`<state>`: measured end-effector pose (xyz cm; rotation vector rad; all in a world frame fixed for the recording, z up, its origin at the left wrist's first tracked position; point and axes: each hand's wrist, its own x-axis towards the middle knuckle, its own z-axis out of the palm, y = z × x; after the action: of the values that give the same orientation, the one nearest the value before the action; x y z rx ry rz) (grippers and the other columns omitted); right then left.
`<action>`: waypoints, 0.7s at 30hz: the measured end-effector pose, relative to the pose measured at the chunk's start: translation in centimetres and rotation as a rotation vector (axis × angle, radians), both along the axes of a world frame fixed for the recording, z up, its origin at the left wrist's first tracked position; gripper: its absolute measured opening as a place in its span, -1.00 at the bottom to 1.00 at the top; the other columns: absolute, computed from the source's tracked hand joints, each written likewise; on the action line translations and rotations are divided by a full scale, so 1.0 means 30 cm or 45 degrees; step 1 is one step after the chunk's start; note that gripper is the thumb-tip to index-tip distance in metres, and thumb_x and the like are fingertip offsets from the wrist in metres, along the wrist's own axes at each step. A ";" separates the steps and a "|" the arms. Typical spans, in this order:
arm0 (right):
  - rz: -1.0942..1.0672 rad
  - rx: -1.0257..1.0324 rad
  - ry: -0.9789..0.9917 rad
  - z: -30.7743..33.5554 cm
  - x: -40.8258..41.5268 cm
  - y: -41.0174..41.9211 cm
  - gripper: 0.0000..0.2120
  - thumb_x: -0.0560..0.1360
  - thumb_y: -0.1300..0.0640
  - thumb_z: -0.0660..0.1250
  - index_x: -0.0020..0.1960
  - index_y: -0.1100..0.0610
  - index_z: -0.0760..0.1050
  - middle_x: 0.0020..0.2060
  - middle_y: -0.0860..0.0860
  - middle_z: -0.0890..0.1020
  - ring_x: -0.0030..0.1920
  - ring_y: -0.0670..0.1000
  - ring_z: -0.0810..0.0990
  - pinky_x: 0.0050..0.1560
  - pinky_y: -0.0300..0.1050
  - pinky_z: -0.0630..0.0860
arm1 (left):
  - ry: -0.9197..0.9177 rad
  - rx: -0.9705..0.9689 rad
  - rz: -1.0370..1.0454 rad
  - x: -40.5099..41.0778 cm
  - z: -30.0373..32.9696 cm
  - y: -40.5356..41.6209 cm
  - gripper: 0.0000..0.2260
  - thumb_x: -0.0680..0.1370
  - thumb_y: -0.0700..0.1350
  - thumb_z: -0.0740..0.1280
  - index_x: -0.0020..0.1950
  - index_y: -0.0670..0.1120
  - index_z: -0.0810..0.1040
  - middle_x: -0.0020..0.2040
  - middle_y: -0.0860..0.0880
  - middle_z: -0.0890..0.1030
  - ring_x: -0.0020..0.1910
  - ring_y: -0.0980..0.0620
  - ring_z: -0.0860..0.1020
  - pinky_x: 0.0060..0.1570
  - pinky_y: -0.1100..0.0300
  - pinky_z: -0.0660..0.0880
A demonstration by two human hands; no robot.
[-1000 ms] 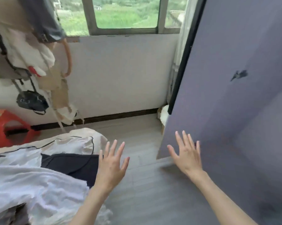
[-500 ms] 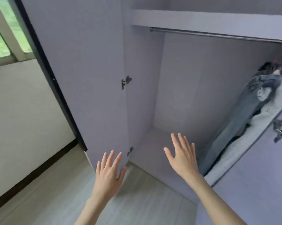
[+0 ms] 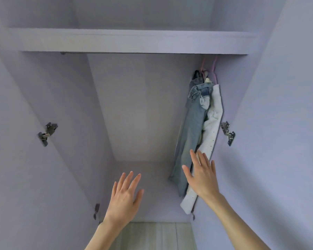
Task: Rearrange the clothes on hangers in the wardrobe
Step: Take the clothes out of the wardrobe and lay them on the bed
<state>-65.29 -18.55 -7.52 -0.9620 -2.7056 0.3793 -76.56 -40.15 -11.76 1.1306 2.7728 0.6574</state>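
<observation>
An open lilac wardrobe fills the head view. A pair of light blue jeans [image 3: 190, 134] and a white garment [image 3: 212, 123] hang on pink hangers [image 3: 214, 69] at the far right end, under the shelf [image 3: 127, 40]. My right hand [image 3: 202, 175] is raised in front of the lower ends of these clothes, fingers straight, holding nothing. My left hand [image 3: 125, 195] hovers lower in the middle of the opening, fingers spread, empty. The rail is almost wholly hidden behind the shelf's edge.
Both wardrobe doors stand open, with metal hinges on the left door [image 3: 46, 133] and right door [image 3: 227, 132]. The wardrobe floor [image 3: 143, 192] lies below my hands. A strip of pale wood floor [image 3: 152, 235] shows at the bottom.
My view swung from the bed and window to straight into the wardrobe. Both hands stayed raised and empty; the right hand now lies over the hanging clothes.
</observation>
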 end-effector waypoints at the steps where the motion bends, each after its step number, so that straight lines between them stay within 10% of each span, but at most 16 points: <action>1: -0.023 0.000 0.013 0.008 -0.016 0.044 -0.41 0.58 -0.18 -0.04 0.53 0.03 -0.02 0.51 0.08 0.08 0.51 0.07 0.01 0.47 0.08 -0.10 | -0.014 -0.011 -0.050 -0.014 0.006 0.052 -0.14 0.31 0.44 -0.38 0.51 0.10 0.06 0.53 0.04 0.03 0.52 0.00 -0.11 0.38 0.16 -0.22; 4: -0.082 -0.017 0.125 0.049 -0.088 0.186 -0.46 0.61 -0.07 0.03 0.52 0.06 0.01 0.50 0.08 0.10 0.51 0.05 0.01 0.46 0.03 -0.12 | -0.023 0.018 -0.145 -0.070 0.033 0.220 -0.04 0.24 0.50 -0.49 0.50 0.12 0.07 0.53 0.06 0.04 0.52 0.02 -0.11 0.39 0.19 -0.22; 12: -0.214 -0.527 0.767 0.212 -0.337 0.596 -0.60 0.62 0.19 0.06 0.45 0.16 0.23 0.43 0.08 0.31 0.42 0.04 0.27 0.39 -0.15 0.16 | -0.189 0.353 -0.267 -0.274 0.199 0.761 -0.54 0.60 0.12 0.08 0.43 -0.07 0.31 0.39 -0.03 0.37 0.39 0.01 0.30 0.33 0.24 0.21; 21: -0.141 -1.580 1.163 0.230 -0.490 0.757 -0.56 0.64 -0.08 -0.16 0.21 0.04 0.44 0.11 -0.05 0.56 0.10 -0.10 0.50 0.26 -0.15 0.32 | -0.565 0.603 -0.231 -0.389 0.377 1.164 -0.67 0.63 -0.06 0.14 0.37 -0.09 0.39 0.27 -0.02 0.51 0.26 0.05 0.46 0.11 0.42 0.29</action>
<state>-80.00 4.16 -0.63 -0.7928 -1.3971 1.9791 -88.24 -5.22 -0.47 1.1118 2.1705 1.3927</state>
